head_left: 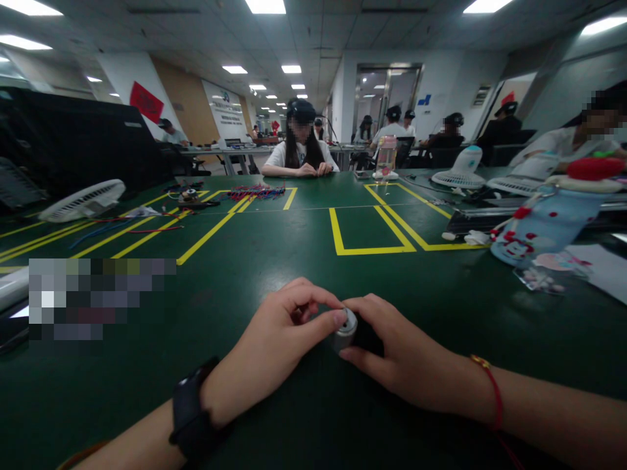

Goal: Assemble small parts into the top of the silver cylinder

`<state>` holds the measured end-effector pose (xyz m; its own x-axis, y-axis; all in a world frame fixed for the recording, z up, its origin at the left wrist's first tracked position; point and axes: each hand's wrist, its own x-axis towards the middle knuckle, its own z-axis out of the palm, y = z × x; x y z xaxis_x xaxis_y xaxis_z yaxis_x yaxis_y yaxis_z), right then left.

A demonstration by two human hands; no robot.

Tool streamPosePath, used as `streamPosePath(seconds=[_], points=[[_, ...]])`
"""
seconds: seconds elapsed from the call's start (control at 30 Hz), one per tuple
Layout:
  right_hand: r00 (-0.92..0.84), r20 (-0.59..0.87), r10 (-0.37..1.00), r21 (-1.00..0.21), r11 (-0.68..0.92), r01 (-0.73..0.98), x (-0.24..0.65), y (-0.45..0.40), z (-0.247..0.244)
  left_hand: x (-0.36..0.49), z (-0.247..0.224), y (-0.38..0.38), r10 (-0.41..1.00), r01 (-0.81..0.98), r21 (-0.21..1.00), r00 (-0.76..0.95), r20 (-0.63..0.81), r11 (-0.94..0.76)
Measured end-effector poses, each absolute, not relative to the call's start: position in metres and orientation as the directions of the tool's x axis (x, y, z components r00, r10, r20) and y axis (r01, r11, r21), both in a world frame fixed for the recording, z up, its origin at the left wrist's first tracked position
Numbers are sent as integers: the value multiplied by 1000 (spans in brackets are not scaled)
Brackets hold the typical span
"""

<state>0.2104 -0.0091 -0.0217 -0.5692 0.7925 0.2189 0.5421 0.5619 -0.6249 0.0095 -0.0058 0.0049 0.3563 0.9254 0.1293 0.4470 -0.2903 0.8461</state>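
Note:
A small silver metal cylinder, the size of a small electric motor, stands slightly tilted on the green table in front of me. Its round top end faces up, with a dark spot on it. My right hand grips its side between thumb and fingers. From the left, my left hand pinches at the top rim with thumb and index finger. Whether a tiny part sits between those fingertips is hidden. The other left fingers are curled. A black watch is on my left wrist, a red cord on my right.
Yellow tape lines mark the green table. Red and blue wires lie further back. A white fan is at left. A blue cup and a small plastic bag stand at right. A person sits opposite.

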Motion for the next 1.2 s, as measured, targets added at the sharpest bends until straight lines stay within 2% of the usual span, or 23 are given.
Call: streamPosePath(seconds=[0.2, 0.37, 0.6, 0.83, 1.03, 1.2], points=[[-569, 207, 796, -629, 554, 545, 211, -10, -20, 1, 8, -4, 935, 436, 859, 331, 125, -269], [-578, 207, 789, -637, 557, 533, 212, -10, -19, -14, 5, -1, 936, 547, 784, 331, 120, -294], [-570, 210, 794, -636, 554, 537, 213, -11, -20, -20, -6, 2, 864, 560, 732, 497, 77, -388], [-566, 212, 796, -634, 553, 540, 214, -11, -21, -19, -9, 3, 814, 620, 613, 577, 65, -489], [-569, 198, 798, -633, 547, 548, 213, -11, -21, -23, -5, 4, 795, 608, 622, 606, 37, -493], [-566, 201, 799, -641, 545, 541, 214, -12, -20, -26, -3, 7, 800, 583, 685, 600, -1, -437]])
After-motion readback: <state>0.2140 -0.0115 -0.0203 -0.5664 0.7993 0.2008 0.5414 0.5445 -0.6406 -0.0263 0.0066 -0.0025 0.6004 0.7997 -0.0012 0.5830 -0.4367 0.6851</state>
